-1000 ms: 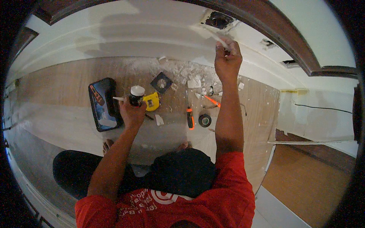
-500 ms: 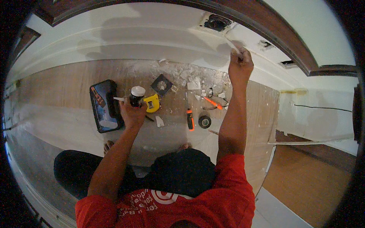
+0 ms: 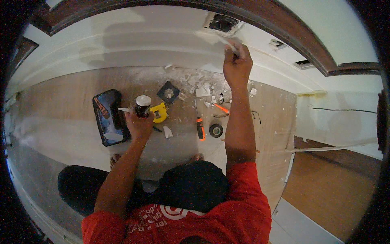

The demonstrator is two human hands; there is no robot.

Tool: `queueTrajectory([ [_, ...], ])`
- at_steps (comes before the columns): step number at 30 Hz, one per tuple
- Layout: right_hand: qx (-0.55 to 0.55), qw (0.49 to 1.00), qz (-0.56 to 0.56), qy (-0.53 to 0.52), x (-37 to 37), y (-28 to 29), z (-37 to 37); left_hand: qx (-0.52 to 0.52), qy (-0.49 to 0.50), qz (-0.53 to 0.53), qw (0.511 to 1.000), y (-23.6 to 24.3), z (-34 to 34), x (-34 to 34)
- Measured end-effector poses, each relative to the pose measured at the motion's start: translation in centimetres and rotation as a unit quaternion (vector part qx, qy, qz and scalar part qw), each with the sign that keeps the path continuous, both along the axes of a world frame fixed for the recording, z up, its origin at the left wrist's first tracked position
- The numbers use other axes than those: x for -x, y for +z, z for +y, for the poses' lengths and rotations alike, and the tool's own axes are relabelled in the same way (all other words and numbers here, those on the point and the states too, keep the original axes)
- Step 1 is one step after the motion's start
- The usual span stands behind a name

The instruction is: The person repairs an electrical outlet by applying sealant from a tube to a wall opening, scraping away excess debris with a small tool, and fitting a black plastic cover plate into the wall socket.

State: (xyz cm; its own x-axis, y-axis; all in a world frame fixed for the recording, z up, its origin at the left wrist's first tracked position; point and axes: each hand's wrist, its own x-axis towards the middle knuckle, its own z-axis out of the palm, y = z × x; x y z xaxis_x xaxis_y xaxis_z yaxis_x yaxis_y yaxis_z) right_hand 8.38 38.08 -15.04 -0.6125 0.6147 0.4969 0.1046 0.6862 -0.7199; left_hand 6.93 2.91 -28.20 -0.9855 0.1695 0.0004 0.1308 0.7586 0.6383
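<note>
My left hand (image 3: pixel 139 125) is closed around a small dark jar with a white cap (image 3: pixel 143 101), held above the floor. A thin pointed white piece (image 3: pixel 124 109) sticks out from the same fingers, to the left. Raised at the wall, my right hand (image 3: pixel 239 63) pinches a slim white strip-like tool (image 3: pixel 227 42); its exact kind is unclear. The tool's far end points up to the wall just below a square dark opening (image 3: pixel 223 23). Beside the left hand lies a yellow tape measure (image 3: pixel 159 113).
White rubble (image 3: pixel 203 90) and dust litter the floor along the wall. A black tool case (image 3: pixel 110 118), a dark square plate (image 3: pixel 168 92), an orange-black screwdriver (image 3: pixel 200 129), an orange tool (image 3: pixel 221 108) and a roll of black tape (image 3: pixel 216 130) lie there. Dark wooden trim (image 3: pixel 280 24) runs above.
My right hand has moved left along the wall with the white tool, closer under the opening. The left hand keeps hold of the jar. The whole view has shifted slightly.
</note>
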Motion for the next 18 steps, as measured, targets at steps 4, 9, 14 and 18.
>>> queueTrajectory([
  [4,-0.017,0.998,-0.010,-0.054,-1.7,0.4,1.3,-0.034,0.004,0.020,0.999,0.1,-0.3,0.0],
  [9,0.041,0.995,0.040,-0.081,-2.9,0.9,1.3,-0.046,0.005,-0.014,0.999,1.1,0.7,-0.3],
  [14,-0.128,0.983,-0.016,-0.130,-2.5,3.0,-1.4,-0.052,-0.003,-0.015,0.999,-1.8,-0.3,0.0],
  [18,-0.226,0.961,-0.025,-0.155,-2.2,2.5,-1.4,-0.026,-0.006,0.009,1.000,-0.4,0.2,-0.1],
])
